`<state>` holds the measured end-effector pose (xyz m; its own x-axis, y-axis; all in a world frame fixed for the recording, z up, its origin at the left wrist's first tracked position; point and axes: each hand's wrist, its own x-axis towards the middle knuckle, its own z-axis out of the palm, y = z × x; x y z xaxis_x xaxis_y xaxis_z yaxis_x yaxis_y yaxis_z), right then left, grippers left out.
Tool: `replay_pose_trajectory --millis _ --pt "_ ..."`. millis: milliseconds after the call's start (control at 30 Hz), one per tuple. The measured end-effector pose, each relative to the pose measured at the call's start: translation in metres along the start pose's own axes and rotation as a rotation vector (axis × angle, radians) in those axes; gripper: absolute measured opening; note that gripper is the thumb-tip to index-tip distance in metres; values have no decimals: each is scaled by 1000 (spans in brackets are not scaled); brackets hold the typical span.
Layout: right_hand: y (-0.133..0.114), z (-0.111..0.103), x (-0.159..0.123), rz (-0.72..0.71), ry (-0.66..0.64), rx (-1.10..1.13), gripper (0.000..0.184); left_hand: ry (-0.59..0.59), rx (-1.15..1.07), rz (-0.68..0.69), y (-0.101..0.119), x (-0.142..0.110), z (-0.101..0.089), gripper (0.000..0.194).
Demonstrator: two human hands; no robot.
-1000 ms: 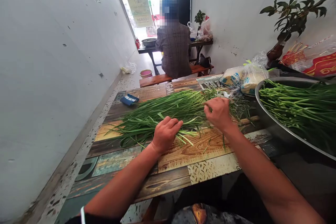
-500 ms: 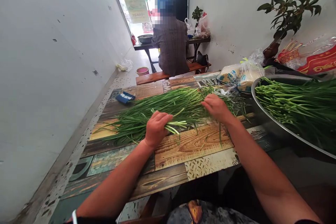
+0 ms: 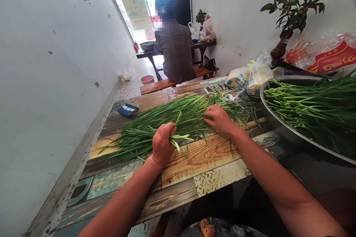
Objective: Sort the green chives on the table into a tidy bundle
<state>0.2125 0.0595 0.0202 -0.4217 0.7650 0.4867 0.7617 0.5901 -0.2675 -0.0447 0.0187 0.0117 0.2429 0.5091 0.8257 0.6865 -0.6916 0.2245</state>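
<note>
My left hand (image 3: 163, 143) is closed around a small bunch of green chives (image 3: 182, 137), with the pale stem ends pointing right and one stem standing up above the thumb. Behind and left of it, a long heap of chives (image 3: 167, 113) lies across the wood-patterned table (image 3: 189, 163). At the right end of that heap is my right hand (image 3: 219, 119), fingers curled toward the stems; anything in its fingertips is too small to make out. Loose trimmings (image 3: 243, 109) lie beyond its wrist. A large metal bowl (image 3: 294, 133) at the right is filled with more chives (image 3: 311, 107).
A blue packet (image 3: 128, 109) lies at the table's far left. Plastic bags with pale contents (image 3: 250, 79) and a potted plant (image 3: 283, 40) stand at the back right. Ahead, a person (image 3: 176, 50) sits on a bench (image 3: 158, 86), back turned, at another table (image 3: 204, 44).
The whole view has shifted slightly. My left hand has turned a little with its bunch, and one stem now sticks up. My right hand stays close to the heap's right end.
</note>
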Motion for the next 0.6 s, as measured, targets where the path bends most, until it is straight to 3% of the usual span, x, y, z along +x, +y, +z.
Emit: replay_pose_trajectory --millis 67,167,367,600 --pt "-7 -4 1 -41 56 180 9 -32 17 -14 2 -2 1 17" --pt "-23 -3 3 -116 16 356 14 -140 -23 -9 6 -2 1 22" --pt "-43 7 1 -156 -18 428 17 -143 -91 -3 9 0 1 26" --pt "-47 0 2 -142 -23 468 18 -184 -170 -12 11 1 3 16"
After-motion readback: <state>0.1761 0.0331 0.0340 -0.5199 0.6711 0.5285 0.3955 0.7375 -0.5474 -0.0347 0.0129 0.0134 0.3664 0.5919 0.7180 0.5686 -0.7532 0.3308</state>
